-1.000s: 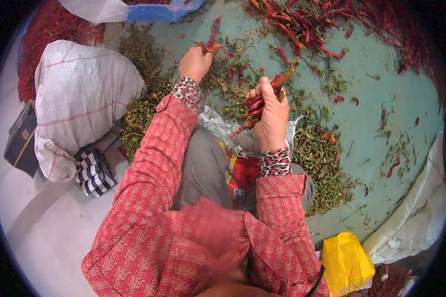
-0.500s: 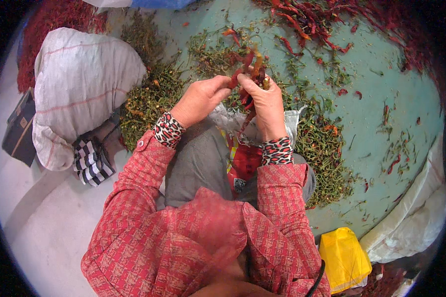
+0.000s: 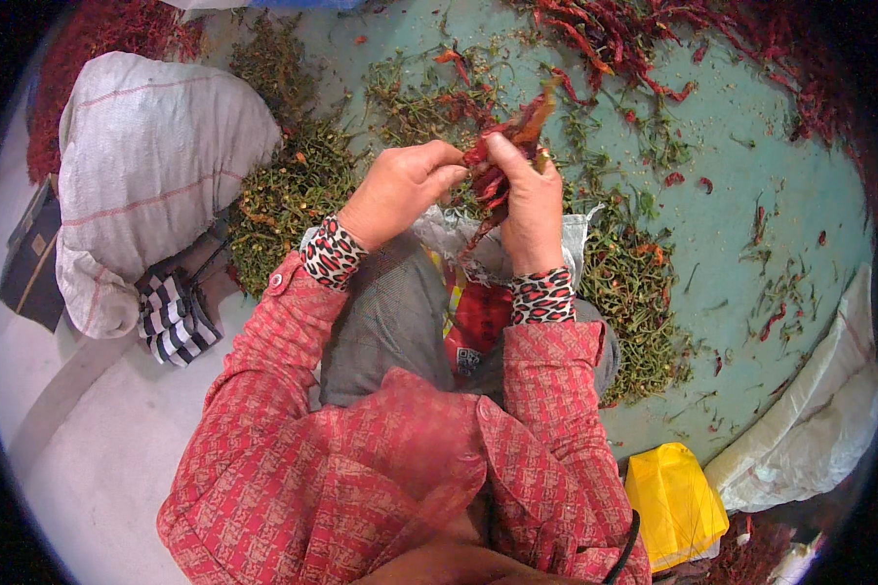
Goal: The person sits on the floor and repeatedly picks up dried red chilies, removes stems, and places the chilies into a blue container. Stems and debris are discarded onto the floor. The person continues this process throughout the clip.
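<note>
Head view, and both hands are at work in the upper middle of the frame! Right hand (image 3: 532, 210) has the chillies (image 3: 489, 185), a whole dried bunch of them, its thumb pressed across the top and its fingers closed on the red. One orange-brown chilli juts up and to the right beyond the grip, while another dangles below, toward the lap.

Over comes the picture's left side: left hand (image 3: 395, 195), thumb and forefinger narrow, tips right up against the bunch's left edge. Are they pinching a chilli? From this angle I cannot tell.

Beneath the hands, a crumpled plastic bag (image 3: 454, 232) sits by the grey trousers (image 3: 385, 322), with a red packet (image 3: 483, 312) showing between the legs. Green stems everywhere: one pile (image 3: 298, 200) left of the hands, another (image 3: 639, 322) to the right, and scraps across the green surface (image 3: 741, 253).

Upper right, a big chilli heap (image 3: 615, 39) spreads along the edge; upper left, more red behind a stuffed white sack (image 3: 161, 161). Below that sack, a checked cloth (image 3: 178, 317) and, far left, a dark box (image 3: 31, 258). Lower right, bright as you like, a yellow bag (image 3: 675, 502) beside a pale sheet (image 3: 805, 419).
</note>
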Motion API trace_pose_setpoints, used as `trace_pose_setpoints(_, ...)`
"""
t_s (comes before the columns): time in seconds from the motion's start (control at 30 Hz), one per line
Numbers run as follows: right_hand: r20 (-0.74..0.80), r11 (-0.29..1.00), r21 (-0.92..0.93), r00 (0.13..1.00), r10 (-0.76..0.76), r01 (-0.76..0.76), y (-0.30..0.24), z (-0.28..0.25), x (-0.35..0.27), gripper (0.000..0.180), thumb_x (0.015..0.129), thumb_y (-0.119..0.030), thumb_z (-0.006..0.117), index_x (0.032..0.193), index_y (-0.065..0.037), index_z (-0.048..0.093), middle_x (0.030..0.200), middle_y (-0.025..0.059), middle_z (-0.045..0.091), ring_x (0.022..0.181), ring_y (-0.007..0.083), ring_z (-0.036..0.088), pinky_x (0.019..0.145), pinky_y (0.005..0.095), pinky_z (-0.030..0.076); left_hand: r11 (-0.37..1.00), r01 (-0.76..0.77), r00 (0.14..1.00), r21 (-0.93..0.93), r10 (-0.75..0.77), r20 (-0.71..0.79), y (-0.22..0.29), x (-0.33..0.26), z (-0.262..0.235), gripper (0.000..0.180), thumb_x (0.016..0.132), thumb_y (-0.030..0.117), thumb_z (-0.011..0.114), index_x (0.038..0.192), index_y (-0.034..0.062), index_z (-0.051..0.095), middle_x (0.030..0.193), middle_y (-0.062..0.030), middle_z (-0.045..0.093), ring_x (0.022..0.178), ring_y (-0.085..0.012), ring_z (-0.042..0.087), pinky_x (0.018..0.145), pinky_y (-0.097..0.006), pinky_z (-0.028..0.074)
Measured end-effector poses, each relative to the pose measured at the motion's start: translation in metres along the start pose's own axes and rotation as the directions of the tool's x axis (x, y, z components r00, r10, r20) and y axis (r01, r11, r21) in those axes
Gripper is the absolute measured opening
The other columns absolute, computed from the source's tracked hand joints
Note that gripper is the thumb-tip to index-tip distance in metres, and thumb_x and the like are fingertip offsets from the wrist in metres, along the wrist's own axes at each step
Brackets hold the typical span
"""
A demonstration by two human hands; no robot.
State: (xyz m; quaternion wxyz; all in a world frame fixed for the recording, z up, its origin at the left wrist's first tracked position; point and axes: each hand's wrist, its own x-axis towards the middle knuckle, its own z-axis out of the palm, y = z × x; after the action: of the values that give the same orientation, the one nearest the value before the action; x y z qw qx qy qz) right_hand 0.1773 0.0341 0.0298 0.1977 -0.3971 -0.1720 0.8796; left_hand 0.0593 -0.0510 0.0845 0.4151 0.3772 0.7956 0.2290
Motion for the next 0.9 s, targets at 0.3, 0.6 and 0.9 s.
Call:
trace_pose_setpoints(0.3, -0.072, 0.937, 0.344, 0.997, -0.034, 0.057, -0.005, -0.002, 0.009, 0.016, 0.082, -0.012, 0.060, 0.095, -0.003, 0.056, 0.081, 0.0045, 0.062, 0.073, 0.0144, 0.060, 0.067, 0.0278, 0.050, 0.761, -0.260, 0.958, 0.594, 0.280, 0.060, -0.067, 0.017, -0.034, 0.023, 0.085, 0.018, 0.052, 0.103, 0.0050, 0.058, 0.097, -0.0136, 0.058, 0.084, -0.0322, 0.058, 0.073, -0.039, 0.048)
trace_pose_setpoints(0.6, -0.072, 0.983, 0.176, 0.996, -0.043, 0.055, -0.005, -0.004, 0.005, 0.015, 0.081, -0.009, 0.062, 0.093, -0.002, 0.058, 0.077, 0.0058, 0.062, 0.068, 0.0133, 0.060, 0.062, 0.0246, 0.047, 0.762, 0.003, 0.905, 0.647, 0.274, -0.327, -0.082, 0.125, -0.018, 0.022, 0.083, 0.022, 0.055, 0.103, 0.0147, 0.057, 0.096, -0.0104, 0.057, 0.086, -0.0323, 0.057, 0.074, -0.041, 0.047)
trace_pose_setpoints(0.9, -0.083, 0.989, 0.055, 0.987, -0.135, 0.140, 0.008, -0.008, 0.011, 0.014, 0.080, -0.010, 0.065, 0.091, -0.003, 0.060, 0.091, 0.0053, 0.063, 0.075, 0.0106, 0.058, 0.067, 0.0232, 0.045, 0.990, -0.106, 0.941, 0.094, 0.131, -0.312, -0.015, 0.054, -0.002, 0.012, 0.085, 0.009, 0.050, 0.092, 0.0023, 0.057, 0.082, -0.0047, 0.061, 0.068, -0.0117, 0.058, 0.062, -0.024, 0.047)
